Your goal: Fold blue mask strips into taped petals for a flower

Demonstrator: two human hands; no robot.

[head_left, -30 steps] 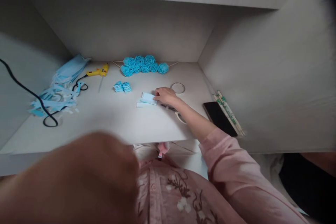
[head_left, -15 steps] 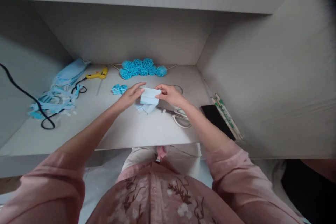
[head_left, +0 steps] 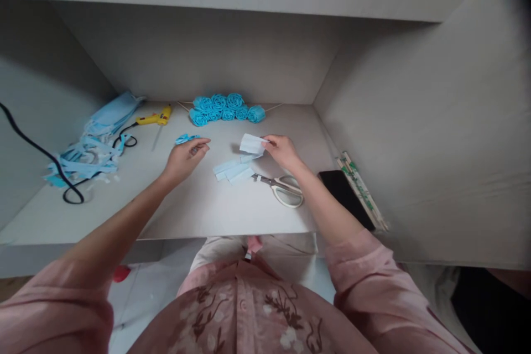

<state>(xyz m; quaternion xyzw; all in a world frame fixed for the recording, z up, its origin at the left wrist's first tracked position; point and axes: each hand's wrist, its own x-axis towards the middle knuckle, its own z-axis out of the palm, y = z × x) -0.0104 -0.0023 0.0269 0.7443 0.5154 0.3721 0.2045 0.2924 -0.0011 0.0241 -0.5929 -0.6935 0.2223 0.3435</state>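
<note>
My right hand (head_left: 282,151) pinches the edge of a pale piece of mask fabric (head_left: 252,143) between thumb and fingers, raised over the tabletop. Beneath it lie more cut light-blue mask pieces (head_left: 234,170), overlapping. Scissors with cream handles (head_left: 286,191) rest just right of these, their blades pointing left toward the pieces. My left hand (head_left: 186,159) is apart from the fabric, its index finger stretched out and the others loosely curled, with nothing visible in it. Right behind it sits a small bunch of pleated blue strips (head_left: 186,138), partly covered by the hand.
Blue fabric roses (head_left: 227,109) on sticks lie along the back wall. At left are a yellow glue gun (head_left: 154,117) with a black cord (head_left: 37,148), a stack of masks (head_left: 114,113) and tangled offcuts (head_left: 85,157). A black phone (head_left: 346,197) and wrapped sticks (head_left: 362,191) lie by the right wall.
My left hand has let go of the mask piece and moved left and slightly toward me. My right hand has carried the piece a little right, exposing the pieces underneath.
</note>
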